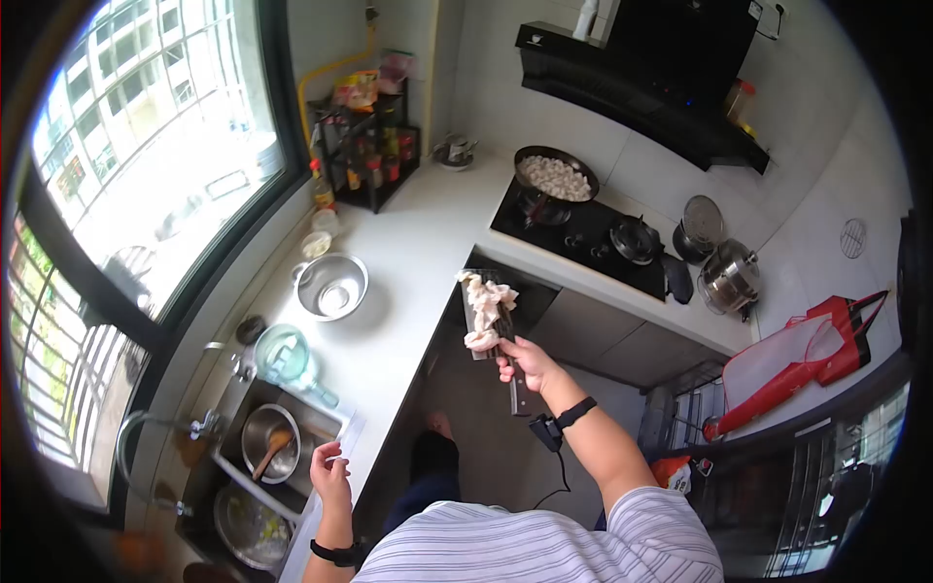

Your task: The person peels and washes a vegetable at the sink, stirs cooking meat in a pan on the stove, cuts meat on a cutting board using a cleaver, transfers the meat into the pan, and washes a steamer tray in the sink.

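Observation:
My right hand [528, 365] is wrapped round the dark handle of a cleaver [518, 389], held over the floor in front of the counter. Pale pieces of what looks like raw meat [486, 303] lie along its flat blade and cover most of it. By the sink's edge, my left hand [331, 472] hangs with loosely bent fingers apart, holding nothing. Farther off, a black wok [522, 158] full of pale cut pieces [556, 179] sits on the left burner of the stove [580, 243].
A steel bowl [330, 287] and a clear greenish jug [282, 355] stand on the white counter [418, 233]. The sink [309, 432] holds a pot [255, 428] with a wooden spoon [277, 445]. A steel pot [729, 277] stands right of the stove, below the range hood [632, 87].

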